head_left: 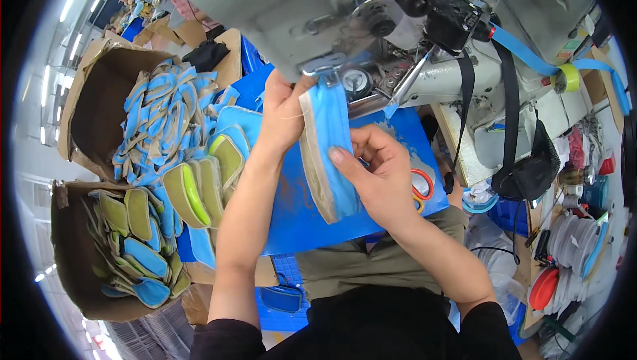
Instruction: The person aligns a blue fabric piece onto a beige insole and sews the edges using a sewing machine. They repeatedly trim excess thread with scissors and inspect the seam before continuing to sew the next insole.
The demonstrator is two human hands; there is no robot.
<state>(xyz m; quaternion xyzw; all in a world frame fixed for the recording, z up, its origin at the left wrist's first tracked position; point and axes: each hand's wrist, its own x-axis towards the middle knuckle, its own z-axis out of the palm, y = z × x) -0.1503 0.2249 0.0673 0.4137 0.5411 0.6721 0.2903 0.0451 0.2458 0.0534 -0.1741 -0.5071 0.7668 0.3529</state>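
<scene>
Upper carton: the cardboard box is heaped with tangled blue-and-grey fabric strips.
Lower carton: a second cardboard box holds olive-and-blue padded pieces with pale edges, apparently at another stage.
Pad stack: olive and lime pads lean together on the table's left, close to the left forearm.
Left hand: the left hand pinches the strip's upper left edge beside the presser foot; some fingertips are hidden.
Fabric strip: the blue strip with a grey border runs from under the sewing machine head down over the blue tabletop.
Progress: most of the strip lies below the foot, so its stitching looks unfinished; the machine hides the top end.
Right hand: the right hand pinches the strip's right edge, thumb on top, other fingers curled.
Scissors: red-and-orange handles sit just beside that hand, a possible snag.
Far right: blue tape, a black mesh bag and white reels.
</scene>
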